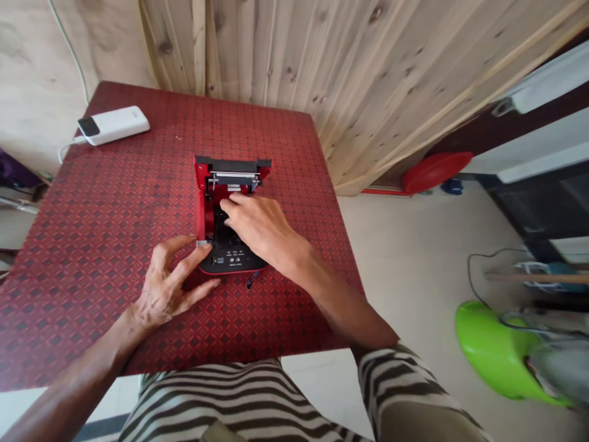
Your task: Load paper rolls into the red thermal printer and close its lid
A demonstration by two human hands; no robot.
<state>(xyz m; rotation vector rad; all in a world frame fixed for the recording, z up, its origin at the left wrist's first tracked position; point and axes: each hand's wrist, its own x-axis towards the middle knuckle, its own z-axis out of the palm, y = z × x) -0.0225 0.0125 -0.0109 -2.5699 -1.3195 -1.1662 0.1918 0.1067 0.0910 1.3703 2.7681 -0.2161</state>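
A small red and black device with an open lid, possibly a thermal printer point(227, 258), sits near the middle of the red patterned table point(96, 245). My right hand point(260, 224) lies over its dark inner compartment, with the fingertips hidden inside. My left hand point(172, 285) is at the device's front left corner, its fingers spread and touching a small silver part point(204, 244). A small black item point(251, 280) lies on the table just in front of the device.
A white power bank point(113, 125) with a cable lies at the table's far left corner. Wooden panelling rises behind the table. On the floor to the right are a red object point(432, 172) and a green plastic object point(499, 353).
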